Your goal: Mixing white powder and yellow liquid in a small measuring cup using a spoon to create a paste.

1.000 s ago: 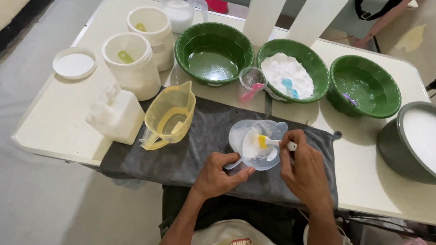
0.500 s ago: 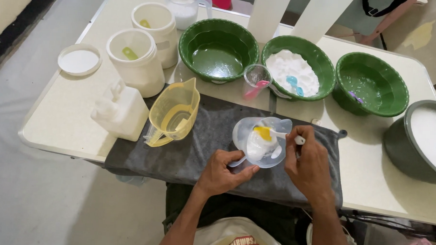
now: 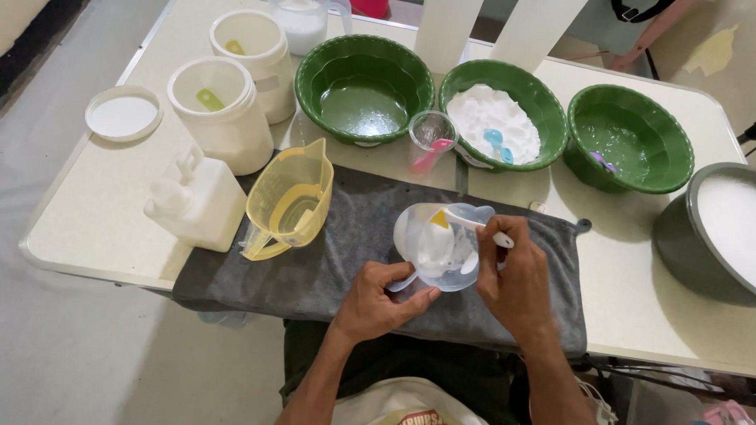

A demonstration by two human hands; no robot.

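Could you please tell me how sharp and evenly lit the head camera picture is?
Head view: soft, even daylight, faint shadows; sharp around the left hand and right hand at the clear plastic measuring cup; mild glare on liquid in the middle-left green plastic bowl; wide-angle bending at the table edges.

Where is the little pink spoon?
In the head view, the pink spoon stands inside the small clear plastic cup, at the table's middle, between two round green plastic bowls.

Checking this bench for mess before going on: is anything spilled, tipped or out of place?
No spill shows. The yellow plastic measuring jug lies tipped on its side on the grey towel, and a white round lid lies apart from the white tubs.
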